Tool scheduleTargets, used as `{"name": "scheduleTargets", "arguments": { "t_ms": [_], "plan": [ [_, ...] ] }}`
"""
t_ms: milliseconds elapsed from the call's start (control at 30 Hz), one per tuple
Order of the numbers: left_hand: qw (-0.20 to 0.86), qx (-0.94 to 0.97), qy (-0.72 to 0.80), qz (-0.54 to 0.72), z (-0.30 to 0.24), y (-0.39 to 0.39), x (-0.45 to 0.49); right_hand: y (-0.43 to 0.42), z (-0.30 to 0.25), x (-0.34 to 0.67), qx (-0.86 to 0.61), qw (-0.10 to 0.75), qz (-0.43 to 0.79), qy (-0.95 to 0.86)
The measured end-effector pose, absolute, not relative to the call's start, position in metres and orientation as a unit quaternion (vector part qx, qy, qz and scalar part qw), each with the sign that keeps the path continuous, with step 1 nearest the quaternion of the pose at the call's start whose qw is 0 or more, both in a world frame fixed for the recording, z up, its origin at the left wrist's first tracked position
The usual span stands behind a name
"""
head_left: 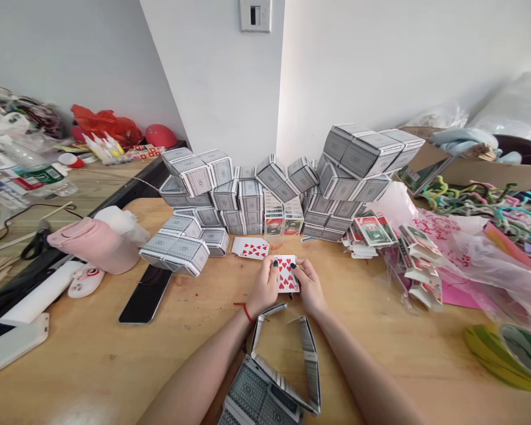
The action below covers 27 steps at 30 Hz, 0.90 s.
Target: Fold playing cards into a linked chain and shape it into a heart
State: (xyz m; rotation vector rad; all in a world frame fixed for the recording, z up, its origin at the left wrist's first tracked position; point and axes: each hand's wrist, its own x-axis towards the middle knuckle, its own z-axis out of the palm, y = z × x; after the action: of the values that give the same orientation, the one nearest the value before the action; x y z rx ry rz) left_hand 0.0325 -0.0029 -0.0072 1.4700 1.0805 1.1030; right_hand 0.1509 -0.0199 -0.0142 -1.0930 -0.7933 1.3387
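Note:
Between both hands, upright and face toward me, is a ten of hearts playing card (286, 274). My left hand (265, 284) pinches its left edge, thumb on the face. On the right edge, my right hand (310, 284) grips in the same way. Whether more cards lie behind it, I cannot tell. Just beyond the hands, a few face-up heart cards (251, 248) lie on the wooden table (194, 316). Below the hands, between my forearms, stands an open-topped frame of folded cards (310, 366), with card-backed blocks (252, 389) at its near end.
Blocks of folded cards (243, 198) stand stacked along the back. At left are a phone (146, 295), a pink roll (95, 245) and a white tube (39, 293). To the right are card boxes (420, 265), plastic bags (482, 271) and yellow-green tape (508, 354).

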Motion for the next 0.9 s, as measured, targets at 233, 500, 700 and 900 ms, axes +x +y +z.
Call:
{"name": "scheduleTargets", "arguments": {
  "t_ms": [233,500,700,900],
  "plan": [
    [0.489,0.613,0.429,0.449,-0.002,-0.004,0.033,-0.022,-0.012,0.150,-0.505,0.572,0.527,-0.374],
    [0.478,0.606,0.451,0.448,0.001,-0.005,0.035,-0.022,-0.011,0.149,-0.511,0.582,0.511,-0.374],
    [0.472,0.614,0.441,0.453,0.001,-0.005,0.033,-0.020,-0.014,0.147,-0.498,0.592,0.526,-0.353],
    [0.465,0.614,0.442,0.460,0.004,-0.003,0.031,-0.021,-0.012,0.145,-0.465,0.593,0.588,-0.293]
  ]
}}
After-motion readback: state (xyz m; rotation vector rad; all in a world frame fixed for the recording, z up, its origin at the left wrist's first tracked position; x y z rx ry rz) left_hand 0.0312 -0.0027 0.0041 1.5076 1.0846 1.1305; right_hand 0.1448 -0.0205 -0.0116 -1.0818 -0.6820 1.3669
